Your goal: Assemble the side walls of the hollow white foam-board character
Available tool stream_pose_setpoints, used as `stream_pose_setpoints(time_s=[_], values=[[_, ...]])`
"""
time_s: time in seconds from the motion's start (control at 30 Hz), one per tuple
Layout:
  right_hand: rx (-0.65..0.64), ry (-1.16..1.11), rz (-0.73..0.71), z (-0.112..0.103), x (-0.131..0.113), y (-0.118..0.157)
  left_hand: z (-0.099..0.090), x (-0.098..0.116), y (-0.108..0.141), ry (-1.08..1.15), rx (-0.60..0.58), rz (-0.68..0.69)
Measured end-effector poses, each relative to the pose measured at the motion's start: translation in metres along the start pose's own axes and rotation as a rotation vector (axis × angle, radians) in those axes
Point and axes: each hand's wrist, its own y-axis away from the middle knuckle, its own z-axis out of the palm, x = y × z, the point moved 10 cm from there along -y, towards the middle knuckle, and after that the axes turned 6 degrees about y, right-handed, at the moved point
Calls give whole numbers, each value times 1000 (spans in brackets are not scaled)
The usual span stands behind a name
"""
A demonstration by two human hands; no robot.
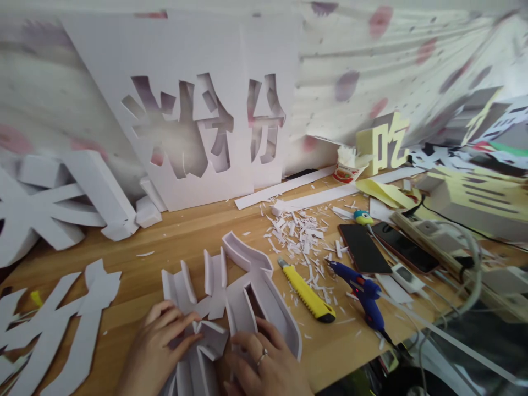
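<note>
A white foam-board character (pixel 284 313) with raised side walls lies hollow side up at the table's front. My left hand (pixel 160 341) is closed, with thumb and forefinger pinching a short white foam-board strip (pixel 211 333) at the character's inner edge. My right hand (pixel 264 357), with a ring on one finger, is bent over the character's lower middle and grips its wall; some fingertips are hidden. Just right of the character lie a yellow utility knife (pixel 307 291) and a blue glue gun (pixel 358 289).
White scraps (pixel 299 231) are strewn behind the knife. Two phones (pixel 363 248), a power strip (pixel 433 242) and cables lie at right. Flat cut-out pieces (pixel 82 330) and a finished white character (pixel 53 203) are at left. A board with cut-outs (pixel 177 192) leans at the back, near a paper cup (pixel 346 171).
</note>
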Motion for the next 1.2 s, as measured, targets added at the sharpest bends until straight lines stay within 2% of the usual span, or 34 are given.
stream_pose_setpoints(time_s=[0.13,0.3,0.4,0.67,0.97,1.2], values=[[-23,-9,14,-2,0,-3,-3,2,0,12,22,19],[3,-11,28,-6,1,-4,0,1,1,27,-4,23],[4,-4,26,-4,1,-3,-2,1,-2,44,17,5],[-24,2,11,2,1,2,-11,13,-7,27,78,72],[41,25,28,-2,1,-3,-8,13,-9,44,35,78],[21,18,15,6,2,7,0,5,-4,8,-38,58]])
